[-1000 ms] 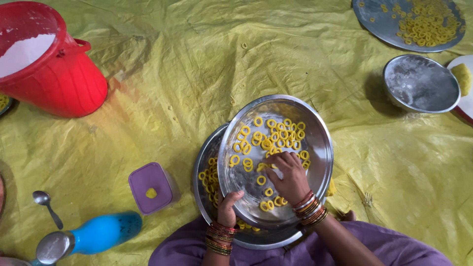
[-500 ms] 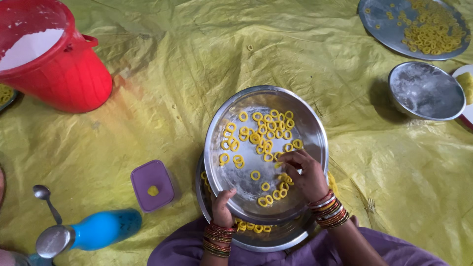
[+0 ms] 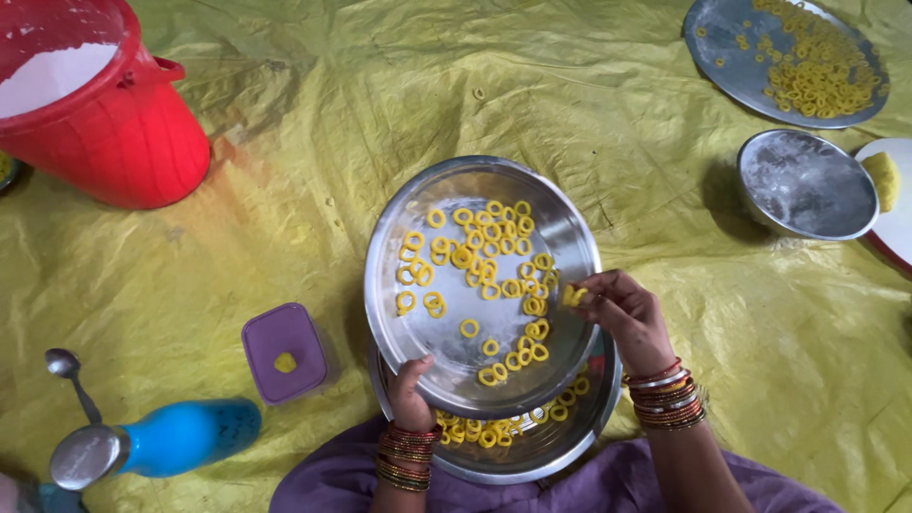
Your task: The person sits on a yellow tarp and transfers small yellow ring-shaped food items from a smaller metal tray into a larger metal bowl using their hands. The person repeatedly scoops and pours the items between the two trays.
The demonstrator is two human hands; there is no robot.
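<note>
My left hand (image 3: 410,391) grips the near rim of a round steel plate (image 3: 560,228) that carries several yellow dough rings (image 3: 480,256). This plate is held tilted over a second steel plate (image 3: 570,446) with more rings along its near edge. My right hand (image 3: 627,318) is at the upper plate's right rim, fingertips pinched on one yellow ring (image 3: 573,296). Both wrists wear stacked bangles.
Everything lies on a yellow sheet (image 3: 313,142). A red bucket (image 3: 104,123) of white powder stands far left. A purple lidded box (image 3: 283,351), a spoon (image 3: 71,375) and a blue bottle (image 3: 161,442) lie near left. Far right: a ring-filled plate (image 3: 731,66) and a steel bowl (image 3: 806,183).
The upper plate has shifted left and up in my left hand. My right hand has lifted off the plate's middle to its right rim, pinching one ring.
</note>
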